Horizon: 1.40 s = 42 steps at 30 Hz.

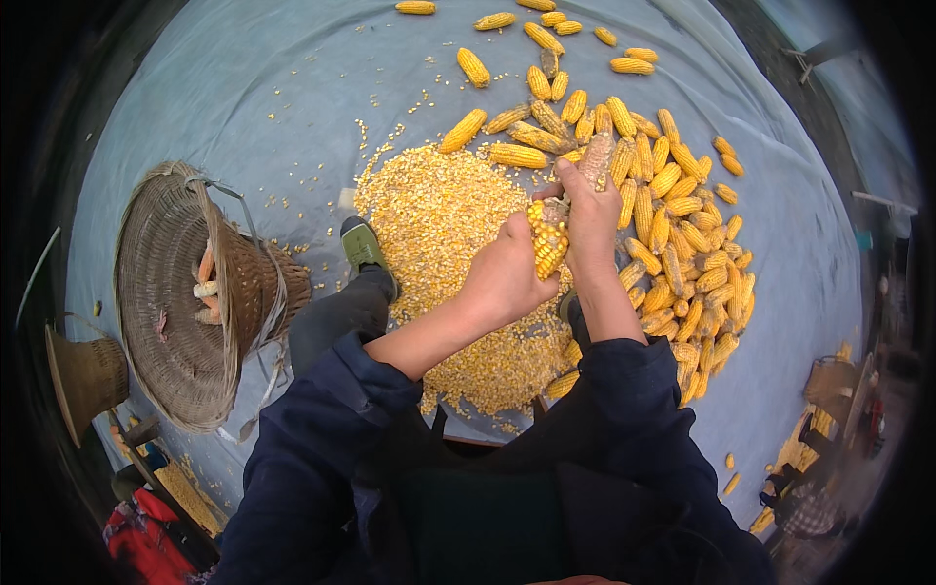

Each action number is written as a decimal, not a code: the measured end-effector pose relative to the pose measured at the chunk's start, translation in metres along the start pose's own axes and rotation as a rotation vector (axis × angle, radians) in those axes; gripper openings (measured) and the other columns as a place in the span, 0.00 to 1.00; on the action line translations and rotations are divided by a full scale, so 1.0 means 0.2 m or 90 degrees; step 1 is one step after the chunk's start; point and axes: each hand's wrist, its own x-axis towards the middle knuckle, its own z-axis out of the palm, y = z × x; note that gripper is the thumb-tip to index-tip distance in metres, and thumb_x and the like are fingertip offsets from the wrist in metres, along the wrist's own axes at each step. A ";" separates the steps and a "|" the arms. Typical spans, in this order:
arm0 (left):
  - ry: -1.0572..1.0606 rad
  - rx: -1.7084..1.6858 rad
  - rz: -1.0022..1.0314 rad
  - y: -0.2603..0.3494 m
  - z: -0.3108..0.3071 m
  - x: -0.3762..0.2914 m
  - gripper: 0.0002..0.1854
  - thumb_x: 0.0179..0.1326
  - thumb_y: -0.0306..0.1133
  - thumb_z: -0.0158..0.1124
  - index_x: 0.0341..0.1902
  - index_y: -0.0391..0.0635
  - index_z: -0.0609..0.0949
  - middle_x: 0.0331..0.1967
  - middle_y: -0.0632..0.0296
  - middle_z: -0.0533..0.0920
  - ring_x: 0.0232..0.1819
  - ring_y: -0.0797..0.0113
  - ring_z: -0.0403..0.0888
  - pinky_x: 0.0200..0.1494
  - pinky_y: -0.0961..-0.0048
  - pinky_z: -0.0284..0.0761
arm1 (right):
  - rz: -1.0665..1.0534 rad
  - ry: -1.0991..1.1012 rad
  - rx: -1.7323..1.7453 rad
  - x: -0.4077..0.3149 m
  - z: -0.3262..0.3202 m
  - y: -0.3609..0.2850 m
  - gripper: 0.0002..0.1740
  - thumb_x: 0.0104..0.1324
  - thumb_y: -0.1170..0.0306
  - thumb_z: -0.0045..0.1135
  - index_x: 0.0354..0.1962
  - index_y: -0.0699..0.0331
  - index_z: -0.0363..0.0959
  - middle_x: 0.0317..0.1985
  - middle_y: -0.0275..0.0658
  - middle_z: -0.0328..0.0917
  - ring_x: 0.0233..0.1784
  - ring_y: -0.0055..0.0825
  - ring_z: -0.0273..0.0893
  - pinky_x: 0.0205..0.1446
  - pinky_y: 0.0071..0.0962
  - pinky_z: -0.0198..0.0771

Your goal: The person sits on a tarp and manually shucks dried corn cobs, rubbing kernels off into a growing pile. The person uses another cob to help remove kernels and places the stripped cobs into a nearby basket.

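Note:
My left hand grips a yellow ear of corn, some of its kernels gone at the upper end. Against that ear, my right hand holds a mostly bare corn cob that points up and away from me. Both hands are close together above the right edge of a broad heap of loose corn kernels. To the right of my right hand lies a pile of unshelled yellow ears, some with dark, discoloured patches.
On the left, a wicker basket lies tipped, with several bare cobs inside. A smaller basket sits beyond it. Blue-grey sheeting bears scattered kernels and ears. My green shoe touches the heap. People are partly visible at both lower edges.

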 end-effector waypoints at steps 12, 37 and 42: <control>-0.044 -0.151 -0.098 -0.04 -0.07 0.06 0.35 0.42 0.41 0.68 0.45 0.27 0.65 0.31 0.39 0.78 0.35 0.50 0.80 0.37 0.64 0.74 | -0.131 -0.228 -0.153 -0.02 -0.04 -0.01 0.16 0.56 0.67 0.57 0.40 0.69 0.72 0.31 0.39 0.79 0.34 0.27 0.75 0.41 0.26 0.69; -0.062 -0.211 -0.110 -0.04 -0.04 0.07 0.40 0.43 0.37 0.68 0.56 0.27 0.61 0.38 0.48 0.78 0.40 0.63 0.79 0.43 0.71 0.73 | -0.131 -0.121 -0.153 -0.01 -0.02 0.01 0.16 0.58 0.62 0.57 0.36 0.67 0.74 0.29 0.35 0.76 0.34 0.24 0.73 0.40 0.24 0.67; -0.052 -0.090 -0.002 -0.03 -0.03 0.02 0.41 0.43 0.37 0.69 0.57 0.29 0.59 0.40 0.39 0.77 0.44 0.47 0.77 0.46 0.64 0.73 | 0.006 0.022 0.046 0.07 -0.02 0.03 0.17 0.60 0.60 0.56 0.34 0.68 0.70 0.20 0.40 0.74 0.26 0.26 0.73 0.32 0.22 0.68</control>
